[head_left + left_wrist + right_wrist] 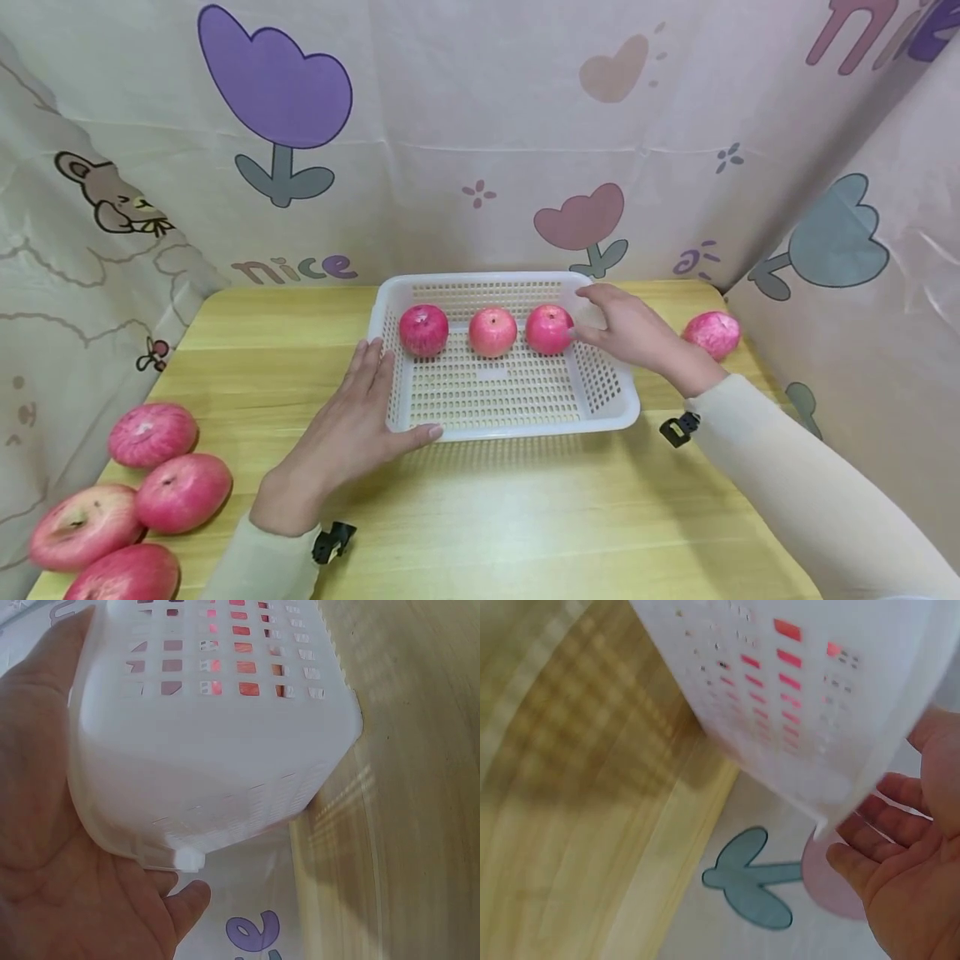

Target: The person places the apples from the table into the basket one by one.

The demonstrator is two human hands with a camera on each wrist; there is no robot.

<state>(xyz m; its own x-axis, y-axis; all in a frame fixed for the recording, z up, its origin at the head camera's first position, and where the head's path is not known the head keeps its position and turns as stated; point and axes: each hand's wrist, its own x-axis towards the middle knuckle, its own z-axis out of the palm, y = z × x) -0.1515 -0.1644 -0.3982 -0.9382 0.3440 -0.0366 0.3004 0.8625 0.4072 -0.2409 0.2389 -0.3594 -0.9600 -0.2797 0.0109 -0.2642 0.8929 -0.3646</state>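
Hands flank basket (607, 392): left hand (352, 425) flat w/ straight fingers against its near-left corner, thumb along front rim; right hand (630, 329) relaxed, spread wide over far-right corner, fingertips at rightmost apple (548, 328). Basket is white perforated plastic, rectangular w/ rounded corners, sits mid-table (525, 517) on pale wood grain. Three round pink-red apples in a row at its back. Both hands grip nothing.
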